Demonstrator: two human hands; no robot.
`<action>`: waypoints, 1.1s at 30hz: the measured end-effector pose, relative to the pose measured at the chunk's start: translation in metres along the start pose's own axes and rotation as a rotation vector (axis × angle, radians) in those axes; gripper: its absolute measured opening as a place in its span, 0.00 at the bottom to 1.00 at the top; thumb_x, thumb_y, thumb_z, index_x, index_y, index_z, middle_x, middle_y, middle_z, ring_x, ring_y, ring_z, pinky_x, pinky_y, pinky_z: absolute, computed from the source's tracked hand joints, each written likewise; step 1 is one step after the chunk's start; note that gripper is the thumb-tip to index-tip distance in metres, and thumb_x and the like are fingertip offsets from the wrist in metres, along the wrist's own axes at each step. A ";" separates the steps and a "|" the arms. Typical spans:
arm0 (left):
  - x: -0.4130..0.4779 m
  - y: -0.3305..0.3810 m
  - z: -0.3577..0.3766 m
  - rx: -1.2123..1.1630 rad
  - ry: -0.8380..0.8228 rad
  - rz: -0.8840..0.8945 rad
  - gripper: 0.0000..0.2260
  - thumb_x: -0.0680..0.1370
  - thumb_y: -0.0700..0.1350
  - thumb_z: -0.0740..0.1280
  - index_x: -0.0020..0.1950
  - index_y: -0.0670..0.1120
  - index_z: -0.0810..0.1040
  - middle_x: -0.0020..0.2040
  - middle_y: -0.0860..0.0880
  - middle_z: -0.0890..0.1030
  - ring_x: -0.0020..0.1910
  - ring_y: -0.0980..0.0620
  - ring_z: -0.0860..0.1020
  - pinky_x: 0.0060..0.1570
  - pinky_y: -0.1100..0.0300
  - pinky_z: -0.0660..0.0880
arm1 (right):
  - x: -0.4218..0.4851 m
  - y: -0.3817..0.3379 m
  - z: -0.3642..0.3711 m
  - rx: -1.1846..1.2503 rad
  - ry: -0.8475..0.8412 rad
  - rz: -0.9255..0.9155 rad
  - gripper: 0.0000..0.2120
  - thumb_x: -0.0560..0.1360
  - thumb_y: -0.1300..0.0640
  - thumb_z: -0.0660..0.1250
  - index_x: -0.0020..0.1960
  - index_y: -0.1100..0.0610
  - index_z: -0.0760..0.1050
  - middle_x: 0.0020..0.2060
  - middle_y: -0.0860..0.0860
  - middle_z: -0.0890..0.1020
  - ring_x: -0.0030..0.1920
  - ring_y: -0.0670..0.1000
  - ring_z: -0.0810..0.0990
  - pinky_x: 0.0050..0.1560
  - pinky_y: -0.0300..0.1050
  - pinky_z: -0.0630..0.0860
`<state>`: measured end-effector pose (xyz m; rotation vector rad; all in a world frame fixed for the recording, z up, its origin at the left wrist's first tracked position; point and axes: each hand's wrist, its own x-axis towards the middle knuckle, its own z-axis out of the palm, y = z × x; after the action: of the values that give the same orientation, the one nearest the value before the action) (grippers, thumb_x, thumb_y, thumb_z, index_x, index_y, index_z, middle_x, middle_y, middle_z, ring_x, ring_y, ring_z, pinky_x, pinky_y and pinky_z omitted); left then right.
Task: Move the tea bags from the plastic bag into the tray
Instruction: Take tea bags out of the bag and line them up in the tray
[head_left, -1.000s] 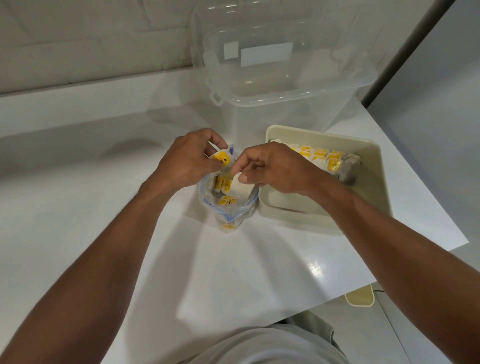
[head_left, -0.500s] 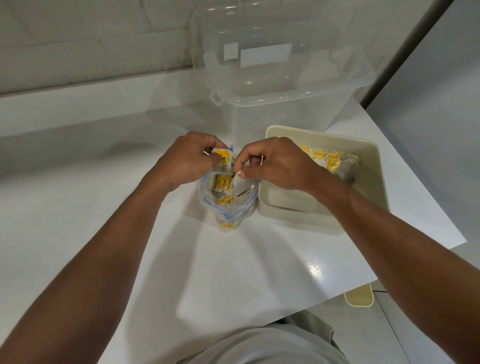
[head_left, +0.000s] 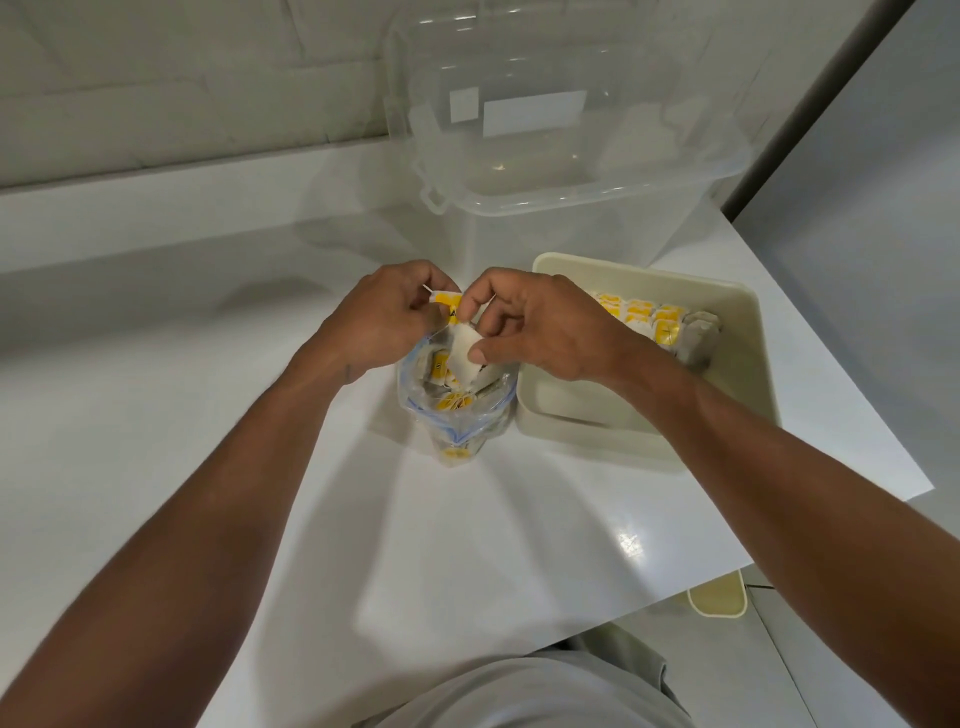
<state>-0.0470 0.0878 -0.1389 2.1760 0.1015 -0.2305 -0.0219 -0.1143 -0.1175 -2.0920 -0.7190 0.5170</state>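
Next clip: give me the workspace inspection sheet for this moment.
Surface: white countertop, glossy.
Job's things: plastic bag stands open, holding loose tea bags; one tea bag lifted at its mouth; tray beside it, with a row of tea bags at its far end.
Clutter: clear storage bin behind the tray.
Hands: left hand pinches the yellow tag; right hand pinches the tea bag.
Cables: nothing seen.
Surroundings: tiled wall; cream object below the counter edge.

Single head view, looking steeply down (wide-angle), close over countertop (head_left: 208, 364)
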 end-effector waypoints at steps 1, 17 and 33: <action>-0.001 0.001 0.000 -0.039 -0.038 -0.002 0.05 0.79 0.43 0.68 0.52 0.53 0.80 0.41 0.52 0.84 0.43 0.52 0.82 0.47 0.51 0.78 | 0.003 0.002 -0.001 -0.024 0.032 0.005 0.14 0.69 0.61 0.77 0.52 0.53 0.78 0.35 0.47 0.83 0.34 0.42 0.79 0.42 0.39 0.75; 0.002 0.000 0.001 -0.033 -0.054 -0.022 0.07 0.77 0.42 0.70 0.47 0.55 0.83 0.44 0.56 0.83 0.43 0.56 0.80 0.44 0.59 0.75 | 0.001 0.013 -0.008 -0.154 0.151 -0.008 0.04 0.71 0.56 0.75 0.45 0.50 0.84 0.33 0.40 0.82 0.36 0.40 0.80 0.40 0.35 0.73; -0.005 0.021 -0.001 -0.003 -0.040 0.046 0.05 0.77 0.45 0.71 0.48 0.55 0.83 0.44 0.50 0.84 0.43 0.54 0.81 0.43 0.60 0.74 | -0.017 0.002 -0.019 0.104 0.195 0.025 0.07 0.70 0.53 0.78 0.42 0.55 0.83 0.32 0.56 0.83 0.30 0.52 0.79 0.34 0.42 0.76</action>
<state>-0.0486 0.0766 -0.1210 2.1672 0.0292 -0.2479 -0.0232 -0.1378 -0.1071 -2.0226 -0.5418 0.3500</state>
